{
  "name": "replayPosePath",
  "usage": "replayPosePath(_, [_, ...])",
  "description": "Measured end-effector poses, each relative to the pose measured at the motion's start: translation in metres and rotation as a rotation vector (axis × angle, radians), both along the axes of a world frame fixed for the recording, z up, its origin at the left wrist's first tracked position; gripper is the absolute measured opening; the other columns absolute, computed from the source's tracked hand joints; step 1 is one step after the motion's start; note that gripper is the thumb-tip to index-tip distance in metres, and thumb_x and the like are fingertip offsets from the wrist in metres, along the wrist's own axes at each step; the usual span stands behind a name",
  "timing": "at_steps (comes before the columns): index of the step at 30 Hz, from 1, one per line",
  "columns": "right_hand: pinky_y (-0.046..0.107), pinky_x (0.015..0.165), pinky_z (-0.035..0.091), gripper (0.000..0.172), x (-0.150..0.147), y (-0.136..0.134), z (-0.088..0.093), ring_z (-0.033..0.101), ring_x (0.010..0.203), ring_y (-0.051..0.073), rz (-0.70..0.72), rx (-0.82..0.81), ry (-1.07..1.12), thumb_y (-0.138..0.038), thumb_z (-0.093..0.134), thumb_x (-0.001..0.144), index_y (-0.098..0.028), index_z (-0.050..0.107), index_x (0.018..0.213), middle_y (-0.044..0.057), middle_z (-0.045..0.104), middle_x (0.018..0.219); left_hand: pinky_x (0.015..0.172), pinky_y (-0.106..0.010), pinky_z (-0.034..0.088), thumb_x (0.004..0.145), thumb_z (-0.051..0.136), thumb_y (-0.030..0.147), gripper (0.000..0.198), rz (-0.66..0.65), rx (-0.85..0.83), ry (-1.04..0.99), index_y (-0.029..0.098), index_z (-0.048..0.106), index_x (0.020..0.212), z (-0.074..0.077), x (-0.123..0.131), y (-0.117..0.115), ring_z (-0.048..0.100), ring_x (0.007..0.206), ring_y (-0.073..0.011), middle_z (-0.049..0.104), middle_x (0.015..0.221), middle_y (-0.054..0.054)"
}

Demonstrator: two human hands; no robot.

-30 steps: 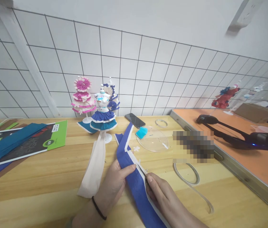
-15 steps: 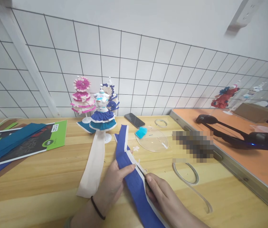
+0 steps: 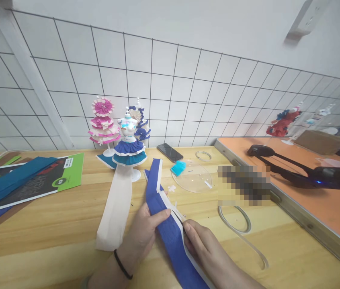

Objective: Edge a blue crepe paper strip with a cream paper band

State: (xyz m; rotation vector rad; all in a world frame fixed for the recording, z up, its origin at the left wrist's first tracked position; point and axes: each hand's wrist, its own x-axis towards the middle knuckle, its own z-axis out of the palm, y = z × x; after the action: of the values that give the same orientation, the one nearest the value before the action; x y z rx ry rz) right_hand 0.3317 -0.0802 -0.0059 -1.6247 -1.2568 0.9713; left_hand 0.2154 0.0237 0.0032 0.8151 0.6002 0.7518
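A long blue crepe-paper strip with a white edge [image 3: 170, 241] slants across the front of the table. My left hand [image 3: 146, 226] is closed on its upper part, thumb on top near the white edge; the other fingers are mostly under it. My right hand [image 3: 200, 243] is closed around what look like small scissors [image 3: 178, 216], their handles hidden in the fingers. Their narrow blades lie along the white edge, just right of my left thumb. Left of the strip, a cream paper strip [image 3: 114, 216] lies below a small dress-form figure [image 3: 128, 132] in blue and teal ruffles.
Behind stand a pink-and-cream figure [image 3: 103, 120] and a navy one [image 3: 141, 116]. A phone [image 3: 170, 151], a clear disc [image 3: 195, 182] with turquoise paper [image 3: 178, 167], and a tape coil [image 3: 236, 220] lie around. Papers [image 3: 64, 176] are at left; a metal-edged orange board [image 3: 314, 212] is at right.
Both hands keep their hold on the strip and scissors, almost in place. The blades look slightly farther apart at the white edge. The whole view has shifted slightly.
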Motion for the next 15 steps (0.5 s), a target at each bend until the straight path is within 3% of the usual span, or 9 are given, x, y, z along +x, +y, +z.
replayPosePath(5, [0.022, 0.055, 0.029, 0.038, -0.0013, -0.002, 0.0061, 0.032, 0.056, 0.011, 0.007, 0.03, 0.097, -0.045, 0.028, 0.092, -0.021, 0.034, 0.062, -0.006, 0.033, 0.059, 0.074, -0.029, 0.047, 0.065, 0.07, 0.016, 0.03, -0.015, 0.004, 0.001, 0.017, 0.061, 0.093, -0.0023, -0.0023, 0.0014, 0.059, 0.082, -0.0186, 0.067, 0.088, -0.003])
replayPosePath(9, [0.022, 0.046, 0.024, 0.049, 0.001, -0.0009, 0.0069, 0.031, 0.045, 0.01, 0.021, -0.008, 0.163, -0.046, 0.024, 0.093, -0.019, 0.043, 0.057, -0.006, 0.032, 0.048, 0.07, -0.027, 0.047, 0.067, 0.069, 0.017, 0.027, -0.043, 0.042, -0.016, 0.018, 0.061, 0.092, -0.0016, -0.0044, 0.0018, 0.059, 0.078, -0.0166, 0.065, 0.08, -0.001])
replayPosePath(12, [0.023, 0.043, 0.022, 0.052, 0.004, 0.0009, 0.0057, 0.029, 0.041, 0.009, 0.02, -0.015, 0.14, -0.047, 0.024, 0.092, -0.018, 0.048, 0.056, -0.007, 0.03, 0.043, 0.069, -0.027, 0.046, 0.068, 0.069, 0.018, 0.03, -0.048, 0.052, -0.021, 0.018, 0.059, 0.097, -0.0016, -0.0047, 0.0027, 0.058, 0.075, -0.0159, 0.065, 0.08, -0.001])
replayPosePath(15, [0.022, 0.049, 0.027, 0.051, 0.0064, 0.002, 0.005, 0.036, 0.048, 0.01, -0.008, 0.036, 0.032, -0.046, 0.026, 0.092, -0.018, 0.049, 0.056, -0.005, 0.036, 0.049, 0.067, -0.029, 0.047, 0.068, 0.069, 0.02, 0.029, -0.061, 0.078, -0.014, 0.017, 0.06, 0.095, -0.0032, -0.0039, 0.0044, 0.059, 0.074, -0.0175, 0.065, 0.081, -0.003])
